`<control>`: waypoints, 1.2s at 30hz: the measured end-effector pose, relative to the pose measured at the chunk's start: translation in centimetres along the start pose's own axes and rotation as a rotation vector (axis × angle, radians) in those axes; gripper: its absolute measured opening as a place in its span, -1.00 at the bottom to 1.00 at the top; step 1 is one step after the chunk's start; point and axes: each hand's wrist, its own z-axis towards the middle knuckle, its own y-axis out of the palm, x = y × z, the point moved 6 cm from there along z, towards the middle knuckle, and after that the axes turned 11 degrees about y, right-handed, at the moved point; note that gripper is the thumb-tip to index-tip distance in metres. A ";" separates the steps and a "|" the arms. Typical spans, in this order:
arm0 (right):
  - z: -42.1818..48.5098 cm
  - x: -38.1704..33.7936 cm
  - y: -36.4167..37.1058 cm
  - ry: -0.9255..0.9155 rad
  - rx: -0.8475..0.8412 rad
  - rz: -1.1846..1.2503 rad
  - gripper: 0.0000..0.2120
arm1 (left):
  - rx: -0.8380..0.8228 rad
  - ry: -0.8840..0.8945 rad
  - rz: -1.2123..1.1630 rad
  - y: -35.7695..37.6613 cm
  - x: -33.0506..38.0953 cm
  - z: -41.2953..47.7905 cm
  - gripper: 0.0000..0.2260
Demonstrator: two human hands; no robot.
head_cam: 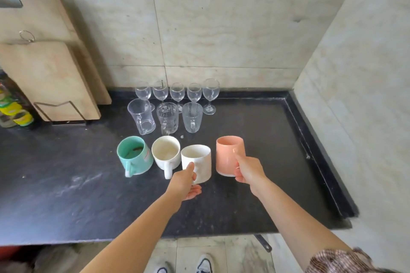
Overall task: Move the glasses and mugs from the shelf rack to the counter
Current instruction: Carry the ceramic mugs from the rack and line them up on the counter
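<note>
Counter (255,184), back edge forward: five wine glasses (177,93), three glass mugs (168,117), four ceramic mugs: green mug (135,157), cream mug (166,153), white mug (198,162) gripped by the left hand (185,184), pink mug (228,155) gripped by the right hand (248,170).

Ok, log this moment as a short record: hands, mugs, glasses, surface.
left hand: grips the white cylindrical ceramic mug
right hand: grips the salmon-pink ceramic mug
front row, unheld: mint-green ceramic mug, cream ceramic mug, handles toward the person
middle row: three clear glass mugs
back row: five clear stemmed wine glasses
surface: black stone counter
far left: wooden cutting boards, upright by the wall
</note>
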 end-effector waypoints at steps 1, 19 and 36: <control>0.6 -0.2 0.1 0.004 -0.013 0.008 -0.46 | 0.013 0.009 0.011 0.3 0.0 0.7 -0.57; 5.5 0.3 2.3 0.016 -0.127 0.046 -0.62 | -0.019 0.194 0.043 3.3 -0.7 5.3 -0.62; 4.4 2.5 3.1 0.063 -0.035 -0.174 -0.63 | 0.005 0.161 0.228 1.9 -2.1 5.1 -0.70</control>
